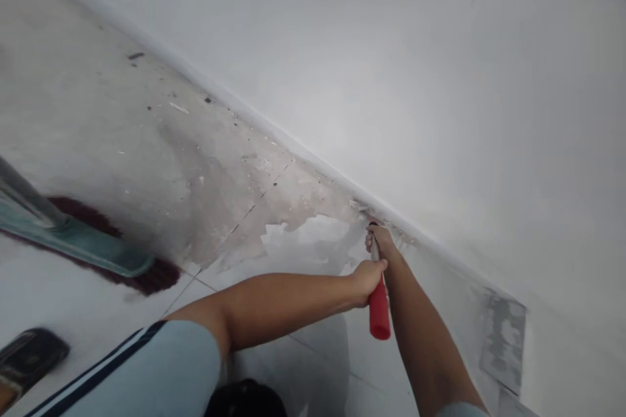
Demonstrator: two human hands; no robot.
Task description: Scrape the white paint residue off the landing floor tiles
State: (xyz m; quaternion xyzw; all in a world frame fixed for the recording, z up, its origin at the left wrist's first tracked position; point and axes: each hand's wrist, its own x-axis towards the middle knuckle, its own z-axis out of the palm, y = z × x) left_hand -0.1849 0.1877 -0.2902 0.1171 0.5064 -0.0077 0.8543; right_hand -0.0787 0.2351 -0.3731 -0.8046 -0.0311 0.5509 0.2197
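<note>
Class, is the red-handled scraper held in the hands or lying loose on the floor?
Held: the left hand grips the scraper by its handle, the right hand presses near its front.

Broom (92,247) on floor (98,117), left of both hands (374,260).

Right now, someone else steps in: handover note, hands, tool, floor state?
Left hand: shut on the red-handled scraper, gripping the handle near its top.
Right hand: further down the tool, pressing near the blade end, right where floor meets wall. The blade itself is hidden.
Floor: the far stretch is bare and grey, strewn with flakes; a white coating patch sits just left of the hands, white tiles nearer.
Broom: lying on the floor to the left, untouched.
Done: judging by the bare area, much coating is off. Left: the white patch and the wall edge.
</note>
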